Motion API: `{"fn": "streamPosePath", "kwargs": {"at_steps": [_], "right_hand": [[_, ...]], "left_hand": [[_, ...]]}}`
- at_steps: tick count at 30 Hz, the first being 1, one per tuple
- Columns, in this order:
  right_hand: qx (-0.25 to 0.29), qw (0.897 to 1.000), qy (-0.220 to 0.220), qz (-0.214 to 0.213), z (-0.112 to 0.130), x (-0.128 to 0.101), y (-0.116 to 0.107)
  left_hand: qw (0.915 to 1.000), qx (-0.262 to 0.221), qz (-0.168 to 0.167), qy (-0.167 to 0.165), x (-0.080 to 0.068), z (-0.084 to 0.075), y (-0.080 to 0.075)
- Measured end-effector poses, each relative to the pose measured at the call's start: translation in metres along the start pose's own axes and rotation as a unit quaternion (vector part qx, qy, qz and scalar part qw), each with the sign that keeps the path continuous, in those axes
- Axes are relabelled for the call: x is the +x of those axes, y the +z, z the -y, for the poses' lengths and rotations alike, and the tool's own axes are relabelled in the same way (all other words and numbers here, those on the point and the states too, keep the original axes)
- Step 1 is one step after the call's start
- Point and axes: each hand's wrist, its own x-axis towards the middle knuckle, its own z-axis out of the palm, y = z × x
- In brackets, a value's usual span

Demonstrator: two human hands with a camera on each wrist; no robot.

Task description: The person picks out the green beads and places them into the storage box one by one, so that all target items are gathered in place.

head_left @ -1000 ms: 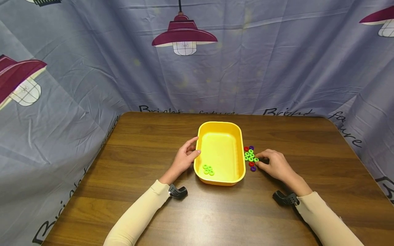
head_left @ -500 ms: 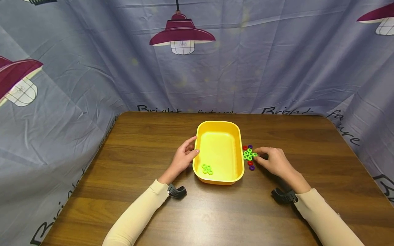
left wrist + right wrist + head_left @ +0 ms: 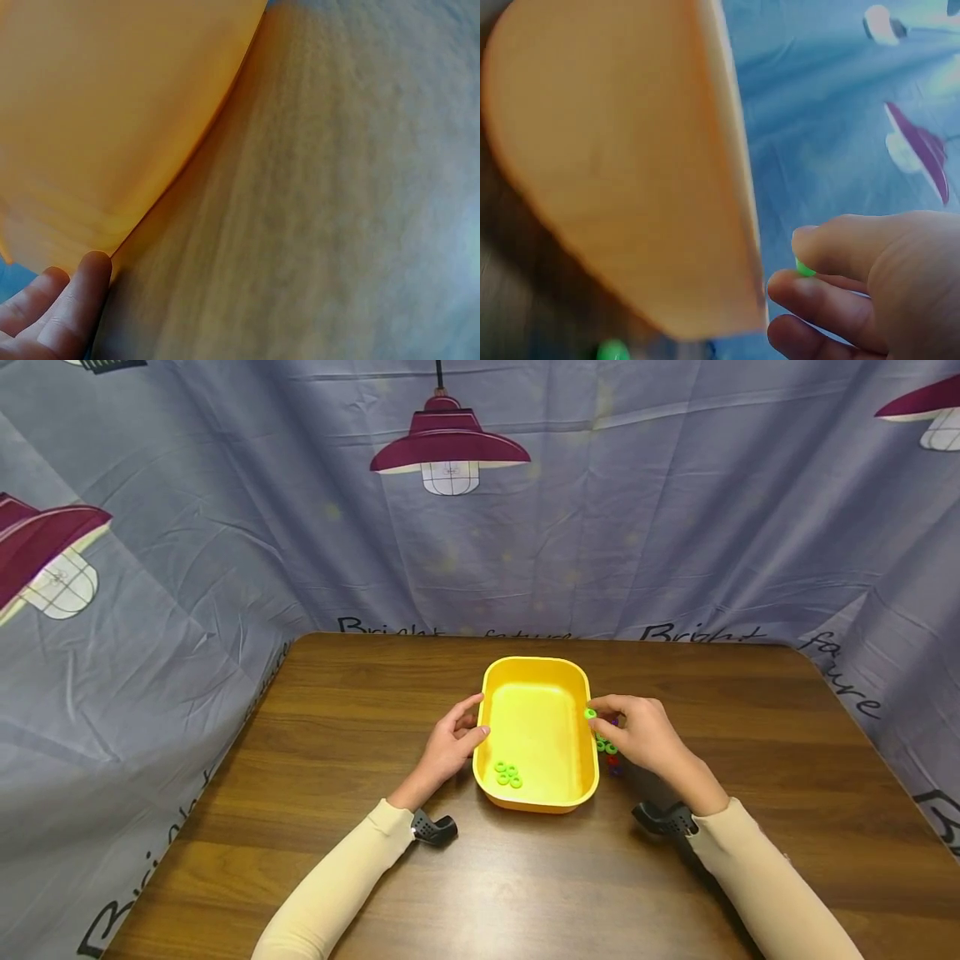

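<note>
The yellow bin (image 3: 536, 727) stands on the table, with several green rings (image 3: 515, 782) lying in its near left corner. My left hand (image 3: 447, 750) holds the bin's left side, its thumb at the rim; in the left wrist view, fingertips (image 3: 91, 271) touch the outer wall. Between thumb and fingers, my right hand (image 3: 643, 733) pinches a green ring (image 3: 590, 714) at the right rim. In the right wrist view, only a sliver of that ring shows between the fingers. Several loose green rings (image 3: 611, 748) lie right of the bin, partly hidden by the right hand.
Beside the loose green rings are a red ring (image 3: 612, 761) and purple rings (image 3: 616, 771), close to the bin's right wall. A wooden table (image 3: 360, 710) extends around the bin. A grey-blue curtain (image 3: 637, 527) printed with lamps hangs behind it.
My right hand has picked up a green ring from the loose group and moved left and away from me to the bin's right rim. The left hand and the bin keep their place.
</note>
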Motion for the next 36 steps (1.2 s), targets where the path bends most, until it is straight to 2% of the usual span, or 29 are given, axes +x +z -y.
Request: {"fn": "streamPosePath", "kwargs": {"at_steps": [13,19,24,36], "right_hand": [[0.030,0.997,-0.035,0.053,0.045,0.024,0.033],[0.024,0.993,-0.054,0.103,0.055,0.028,0.052],[0.016,0.991,-0.067,0.117,0.061,0.028,0.060],[-0.002,0.986,-0.018,0.168,0.069,0.028,0.069]], "left_hand": [[0.9999,-0.009,0.006,-0.006,0.001,0.000,-0.001],[0.9999,-0.003,0.010,-0.008,0.000,-0.001,0.000],[0.9999,0.001,0.013,-0.008,-0.001,-0.001,-0.001],[0.9999,-0.007,0.013,-0.008,0.000,-0.001,0.000]]}}
